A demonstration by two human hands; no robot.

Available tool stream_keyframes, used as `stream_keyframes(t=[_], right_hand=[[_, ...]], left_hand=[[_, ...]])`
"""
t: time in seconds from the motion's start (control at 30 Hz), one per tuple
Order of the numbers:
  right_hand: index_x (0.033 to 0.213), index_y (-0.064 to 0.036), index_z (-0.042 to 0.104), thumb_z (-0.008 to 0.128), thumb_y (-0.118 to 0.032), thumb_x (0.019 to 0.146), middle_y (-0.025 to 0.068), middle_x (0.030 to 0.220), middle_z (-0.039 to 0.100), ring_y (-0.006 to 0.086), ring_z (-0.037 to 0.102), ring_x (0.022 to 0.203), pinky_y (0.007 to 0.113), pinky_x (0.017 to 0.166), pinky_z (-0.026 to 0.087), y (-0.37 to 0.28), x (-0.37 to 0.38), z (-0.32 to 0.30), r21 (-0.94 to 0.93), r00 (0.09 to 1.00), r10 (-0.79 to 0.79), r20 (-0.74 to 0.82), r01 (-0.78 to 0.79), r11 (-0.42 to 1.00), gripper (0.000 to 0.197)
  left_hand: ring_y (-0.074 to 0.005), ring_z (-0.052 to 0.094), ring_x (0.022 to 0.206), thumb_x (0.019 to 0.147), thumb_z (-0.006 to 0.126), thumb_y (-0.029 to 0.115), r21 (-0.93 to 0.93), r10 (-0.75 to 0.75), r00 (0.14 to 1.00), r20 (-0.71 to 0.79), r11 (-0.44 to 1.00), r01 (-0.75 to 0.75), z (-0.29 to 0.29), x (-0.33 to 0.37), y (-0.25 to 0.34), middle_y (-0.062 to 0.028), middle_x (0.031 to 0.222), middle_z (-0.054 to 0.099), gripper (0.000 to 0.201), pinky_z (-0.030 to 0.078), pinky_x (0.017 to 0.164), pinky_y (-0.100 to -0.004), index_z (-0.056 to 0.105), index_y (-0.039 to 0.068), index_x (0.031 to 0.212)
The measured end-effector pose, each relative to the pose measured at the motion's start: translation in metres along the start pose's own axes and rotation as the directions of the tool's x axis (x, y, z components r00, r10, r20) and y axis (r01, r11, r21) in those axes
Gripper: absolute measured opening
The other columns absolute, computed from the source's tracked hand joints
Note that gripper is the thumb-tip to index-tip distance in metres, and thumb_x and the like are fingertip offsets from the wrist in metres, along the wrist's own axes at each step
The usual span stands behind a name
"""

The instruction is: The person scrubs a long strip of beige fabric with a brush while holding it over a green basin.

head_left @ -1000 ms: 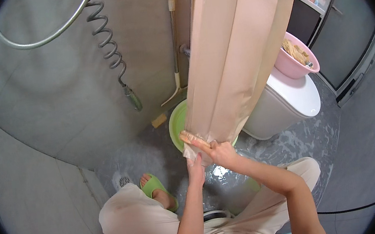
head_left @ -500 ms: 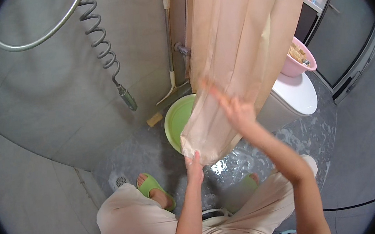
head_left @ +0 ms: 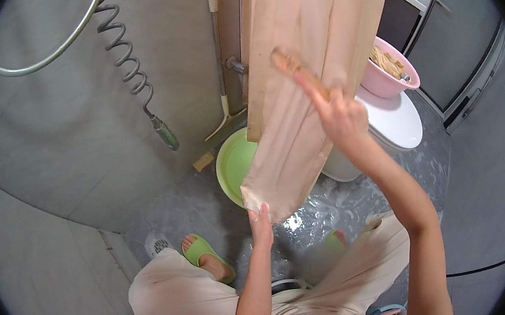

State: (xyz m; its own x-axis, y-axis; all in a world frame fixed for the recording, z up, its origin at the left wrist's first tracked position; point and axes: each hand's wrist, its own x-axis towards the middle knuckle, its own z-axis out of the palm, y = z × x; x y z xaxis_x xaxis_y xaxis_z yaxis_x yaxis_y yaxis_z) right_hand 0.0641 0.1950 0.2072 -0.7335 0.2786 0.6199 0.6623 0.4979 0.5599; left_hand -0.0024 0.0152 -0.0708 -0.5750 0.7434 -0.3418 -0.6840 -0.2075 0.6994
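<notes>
A long beige cloth (head_left: 315,114), which looks like a curtain, hangs from above and slants toward me. My left hand (head_left: 260,223) grips its lower left corner, thumb on top, pulling the fabric out at a slant. My right hand (head_left: 343,117) is closed round the handle of a wooden brush (head_left: 298,69), whose head lies over the upper middle of the cloth. The brush is slightly blurred, and its bristles are hidden. Behind the cloth's lower edge stands a light green basin (head_left: 232,166), partly covered by it.
A pink basin (head_left: 389,78) with cloth in it rests on a white toilet lid (head_left: 405,120). A squeegee (head_left: 224,105) leans on the wall beside a coiled hose (head_left: 125,54). The grey floor (head_left: 326,211) is wet and foamy around my green slippers (head_left: 197,249); a drain (head_left: 160,244) lies left.
My right hand has moved up and slightly right, carrying the brush higher on the cloth. My left hand keeps its grip on the corner. The view has shifted slightly.
</notes>
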Motion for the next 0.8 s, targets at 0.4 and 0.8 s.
stream_keyframes(t=[0.4,0.8], right_hand=[[0.148,-0.0291,0.028,0.058,-0.014,0.075,0.0087,0.059,0.055,0.0197,0.057,0.044,0.035,0.037,0.047,-0.133,-0.161,0.039,0.545,0.947,-0.219,0.235,0.058,0.837,0.080],[0.148,-0.0317,0.027,0.056,-0.007,0.074,0.0050,0.067,0.049,0.0146,0.050,0.041,0.030,0.034,0.043,0.008,-0.013,0.014,0.058,0.995,0.073,-0.063,-0.069,0.996,0.083]], left_hand=[[-0.0245,0.039,0.129,0.096,0.047,0.009,0.200,0.096,0.995,0.029,0.975,-0.100,0.004,-0.003,0.002,-0.0134,0.144,0.035,0.061,0.034,0.105,-0.0370,0.015,0.004,0.148],[-0.0277,0.034,0.133,0.095,0.046,0.003,-0.068,0.085,0.996,0.003,0.994,-0.085,0.000,-0.004,0.003,-0.0103,0.149,0.027,0.069,0.032,0.108,-0.0469,0.008,0.021,0.150]])
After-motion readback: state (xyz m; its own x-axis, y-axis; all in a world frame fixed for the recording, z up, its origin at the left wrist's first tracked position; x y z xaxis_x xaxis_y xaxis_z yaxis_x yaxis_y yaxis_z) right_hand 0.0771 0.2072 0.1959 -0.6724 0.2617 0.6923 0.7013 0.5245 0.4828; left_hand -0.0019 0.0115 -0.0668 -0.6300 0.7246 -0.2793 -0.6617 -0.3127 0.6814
